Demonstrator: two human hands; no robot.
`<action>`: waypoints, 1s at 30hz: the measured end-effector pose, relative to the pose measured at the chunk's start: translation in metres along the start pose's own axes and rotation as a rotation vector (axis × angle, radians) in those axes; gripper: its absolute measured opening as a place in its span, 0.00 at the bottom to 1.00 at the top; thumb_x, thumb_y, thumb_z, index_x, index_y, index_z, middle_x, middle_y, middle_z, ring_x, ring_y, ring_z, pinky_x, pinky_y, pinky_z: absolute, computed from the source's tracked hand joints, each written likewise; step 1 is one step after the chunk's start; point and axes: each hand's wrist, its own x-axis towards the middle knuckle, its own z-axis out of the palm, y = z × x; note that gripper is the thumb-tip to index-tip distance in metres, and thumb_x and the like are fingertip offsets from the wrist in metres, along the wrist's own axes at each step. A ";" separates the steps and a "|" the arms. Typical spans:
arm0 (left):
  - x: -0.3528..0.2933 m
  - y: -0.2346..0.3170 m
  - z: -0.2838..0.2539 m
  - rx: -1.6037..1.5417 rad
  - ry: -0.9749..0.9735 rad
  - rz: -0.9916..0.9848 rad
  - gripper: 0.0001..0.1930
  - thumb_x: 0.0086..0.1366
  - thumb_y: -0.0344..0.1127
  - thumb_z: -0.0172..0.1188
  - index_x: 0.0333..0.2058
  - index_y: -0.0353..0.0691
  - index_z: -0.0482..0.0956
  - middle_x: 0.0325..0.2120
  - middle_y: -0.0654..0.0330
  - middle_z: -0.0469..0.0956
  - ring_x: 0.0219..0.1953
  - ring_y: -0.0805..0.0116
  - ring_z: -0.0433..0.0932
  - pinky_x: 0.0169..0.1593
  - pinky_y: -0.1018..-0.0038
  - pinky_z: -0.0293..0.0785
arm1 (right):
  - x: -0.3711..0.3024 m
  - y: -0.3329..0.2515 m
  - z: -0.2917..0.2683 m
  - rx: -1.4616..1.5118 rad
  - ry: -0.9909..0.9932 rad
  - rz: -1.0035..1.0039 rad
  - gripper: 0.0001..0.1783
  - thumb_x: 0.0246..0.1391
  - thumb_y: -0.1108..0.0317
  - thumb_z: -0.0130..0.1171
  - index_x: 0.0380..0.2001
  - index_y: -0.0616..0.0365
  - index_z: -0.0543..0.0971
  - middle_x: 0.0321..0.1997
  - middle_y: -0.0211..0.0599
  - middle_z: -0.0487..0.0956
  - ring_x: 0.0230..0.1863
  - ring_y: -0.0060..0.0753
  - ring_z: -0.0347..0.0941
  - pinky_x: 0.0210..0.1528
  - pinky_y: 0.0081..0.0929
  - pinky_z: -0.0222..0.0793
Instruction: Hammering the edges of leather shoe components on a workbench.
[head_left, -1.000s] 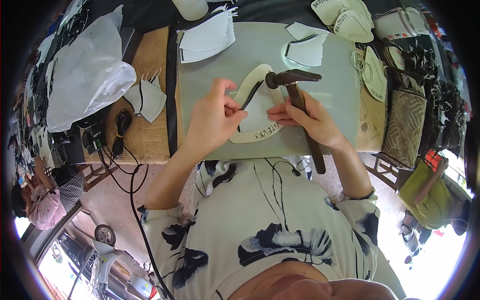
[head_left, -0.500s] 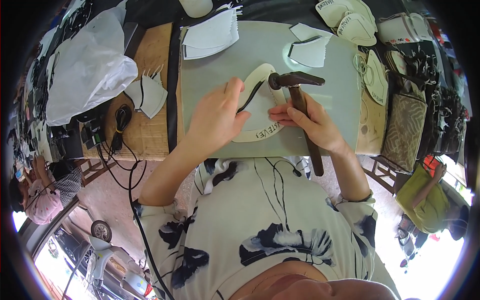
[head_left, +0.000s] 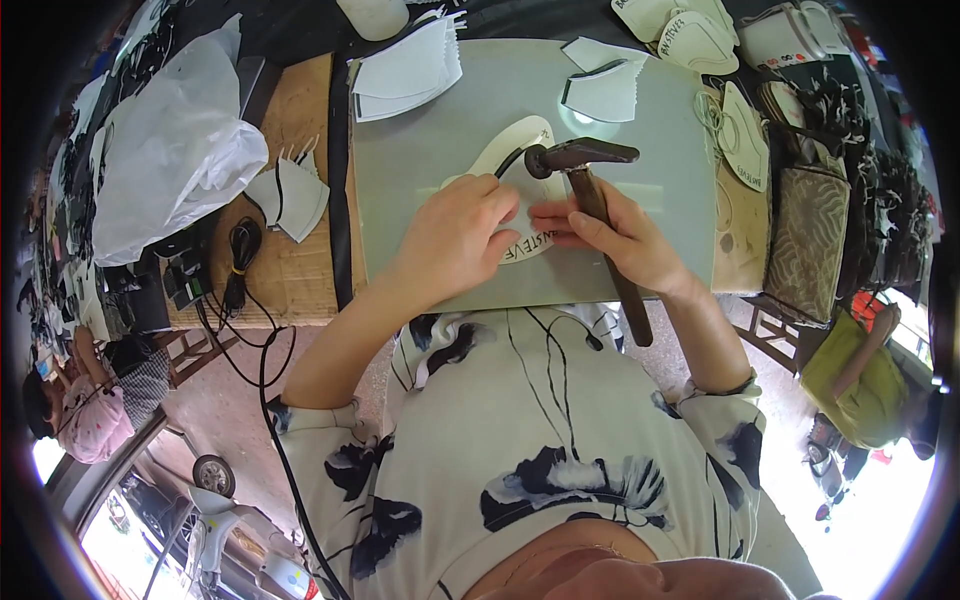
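My right hand grips the wooden handle of a hammer, its dark metal head pointing away from me. The fingertips of that hand also reach to the edge of the work on the board. My left hand has its fingers bent over a white sheet piece with a black strip along one edge; thumb and index finger stand a little apart. Under this piece lies a curved cream pattern template with handwriting on its border. My left hand hides much of both pieces.
A grey board lies under the work. Stacked white pieces and a smaller stack lie on its far side. Cream templates sit at the back right, a patterned box at right. A plastic bag and cables occupy the left.
My left hand has lowered its raised index finger and shifted to the right over the work. The hammer stays in my right hand. The whole view has shifted slightly.
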 end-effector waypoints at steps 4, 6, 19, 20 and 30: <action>-0.022 0.001 0.023 0.088 0.195 0.146 0.18 0.55 0.34 0.67 0.44 0.37 0.76 0.44 0.54 0.76 0.47 0.53 0.75 0.47 0.61 0.72 | -0.010 -0.016 -0.016 -0.182 0.111 0.072 0.14 0.70 0.62 0.46 0.46 0.63 0.68 0.42 0.41 0.80 0.40 0.28 0.79 0.39 0.23 0.77; -0.037 0.002 0.033 0.265 0.146 0.224 0.31 0.57 0.43 0.66 0.57 0.37 0.72 0.59 0.52 0.70 0.62 0.53 0.68 0.60 0.60 0.68 | -0.011 -0.028 -0.031 -0.319 0.136 0.119 0.13 0.69 0.62 0.47 0.42 0.62 0.70 0.36 0.36 0.80 0.34 0.24 0.77 0.34 0.22 0.74; -0.023 -0.018 0.000 0.141 -0.059 0.407 0.29 0.59 0.47 0.65 0.54 0.36 0.73 0.58 0.53 0.72 0.63 0.53 0.67 0.64 0.57 0.62 | 0.009 -0.033 -0.026 -1.114 0.331 -0.267 0.13 0.62 0.62 0.55 0.32 0.61 0.71 0.23 0.51 0.75 0.27 0.58 0.72 0.29 0.45 0.66; -0.023 -0.021 0.001 0.033 0.091 0.375 0.23 0.59 0.41 0.66 0.50 0.36 0.75 0.53 0.53 0.75 0.57 0.54 0.72 0.59 0.59 0.67 | 0.010 -0.024 -0.025 -1.192 0.370 -0.251 0.11 0.61 0.63 0.56 0.33 0.60 0.72 0.25 0.49 0.77 0.28 0.59 0.72 0.30 0.46 0.67; -0.013 -0.034 -0.005 -0.177 0.393 0.034 0.10 0.60 0.26 0.62 0.41 0.34 0.80 0.40 0.52 0.80 0.40 0.57 0.79 0.46 0.70 0.75 | 0.023 -0.007 -0.021 -1.178 0.550 -0.167 0.14 0.61 0.60 0.55 0.33 0.61 0.71 0.23 0.47 0.77 0.28 0.56 0.75 0.31 0.48 0.68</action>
